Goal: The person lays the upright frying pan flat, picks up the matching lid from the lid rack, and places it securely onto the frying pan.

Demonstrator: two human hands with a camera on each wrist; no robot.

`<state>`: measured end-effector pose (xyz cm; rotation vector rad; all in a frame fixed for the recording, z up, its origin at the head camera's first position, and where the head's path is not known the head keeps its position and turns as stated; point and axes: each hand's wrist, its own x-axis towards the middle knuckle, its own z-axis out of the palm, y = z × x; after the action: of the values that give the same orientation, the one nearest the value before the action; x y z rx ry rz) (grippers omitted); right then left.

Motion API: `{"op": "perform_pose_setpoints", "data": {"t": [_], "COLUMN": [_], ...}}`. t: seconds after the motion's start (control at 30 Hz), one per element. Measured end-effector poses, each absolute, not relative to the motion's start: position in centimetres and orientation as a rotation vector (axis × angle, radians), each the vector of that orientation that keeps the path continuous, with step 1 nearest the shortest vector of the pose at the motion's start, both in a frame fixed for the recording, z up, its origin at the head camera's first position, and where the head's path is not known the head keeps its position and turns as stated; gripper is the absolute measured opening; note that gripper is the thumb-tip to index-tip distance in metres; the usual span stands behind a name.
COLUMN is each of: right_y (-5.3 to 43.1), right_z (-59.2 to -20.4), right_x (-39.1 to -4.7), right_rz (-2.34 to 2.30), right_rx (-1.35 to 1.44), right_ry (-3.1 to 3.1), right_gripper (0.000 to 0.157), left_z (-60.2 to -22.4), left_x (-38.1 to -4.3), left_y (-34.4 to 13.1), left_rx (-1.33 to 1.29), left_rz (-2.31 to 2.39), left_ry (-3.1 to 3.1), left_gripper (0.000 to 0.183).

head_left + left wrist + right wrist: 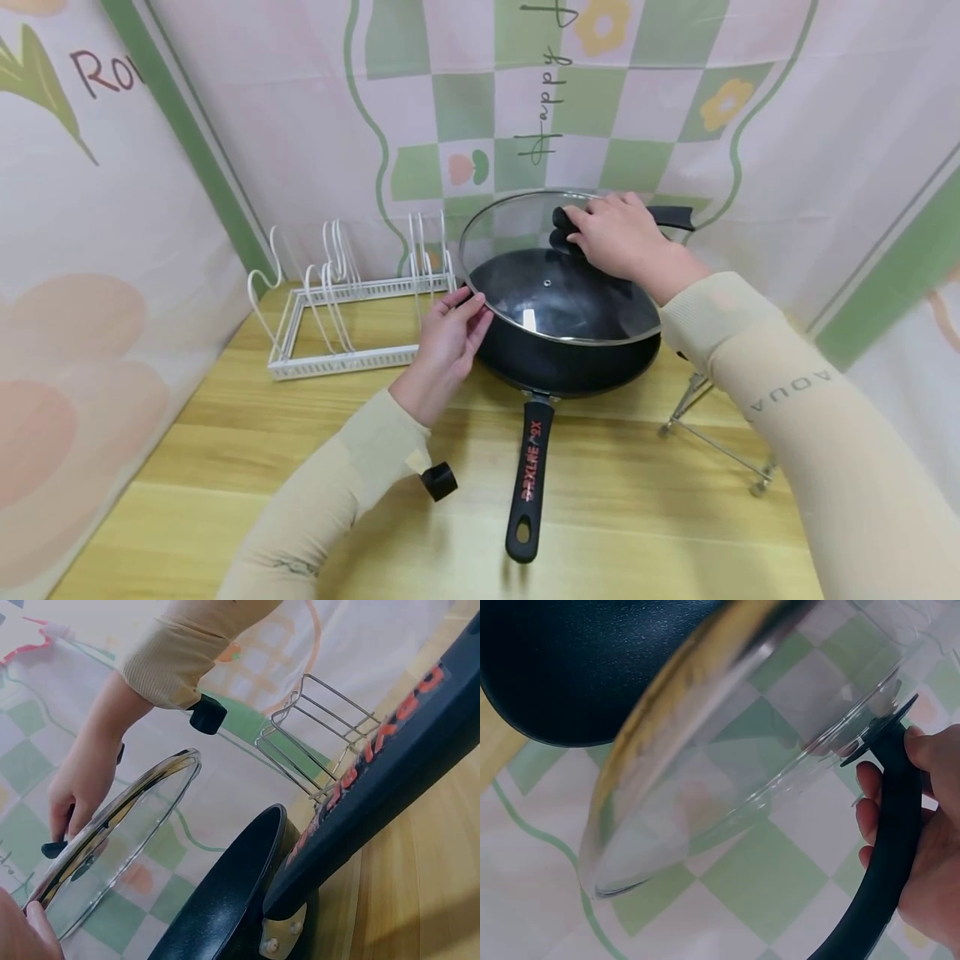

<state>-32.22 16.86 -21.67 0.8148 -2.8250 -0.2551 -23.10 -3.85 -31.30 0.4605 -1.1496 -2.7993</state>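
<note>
A glass lid (551, 312) with a metal rim is held tilted above a black frying pan (573, 371). My right hand (618, 237) grips the lid's black handle (900, 802), its fingers curled round it in the right wrist view. At the lid's left edge, my left hand (450, 337) pinches the rim between thumb and fingers. In the left wrist view a gap shows between the lid (124, 817) and the pan (232, 900). The pan's long handle (531, 483) with red lettering points toward me.
On the left of the wooden table (600, 517) stands a white wire rack (337, 362) with upright loops. A metal wire stand (712, 433) is partly hidden behind my right sleeve. Patterned curtains (300, 108) hang close behind and on both sides.
</note>
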Motion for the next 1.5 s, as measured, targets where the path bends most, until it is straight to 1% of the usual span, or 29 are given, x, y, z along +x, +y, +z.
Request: {"op": "perform_pose_setpoints", "data": {"t": [0.5, 0.7, 1.5], "right_y": [16.4, 16.3, 16.0], "right_z": [-22.3, -22.6, -23.5], "right_x": [-32.8, -33.0, -33.0], "right_rz": [-0.3, -0.325, -0.278], "right_rx": [0.809, 0.807, 0.832], "right_ry": [-2.864, -2.868, -2.856], "right_gripper": [0.05, 0.051, 0.047], "left_z": [-31.7, -31.9, -32.6], "left_x": [-23.5, -23.5, -23.1], "left_y": [-4.1, -4.2, -4.6], "left_rx": [0.518, 0.524, 0.574], "left_rz": [-2.785, -2.79, -2.782], "left_ry": [-1.185, -1.172, -1.195], "left_gripper": [0.023, 0.018, 0.022]}}
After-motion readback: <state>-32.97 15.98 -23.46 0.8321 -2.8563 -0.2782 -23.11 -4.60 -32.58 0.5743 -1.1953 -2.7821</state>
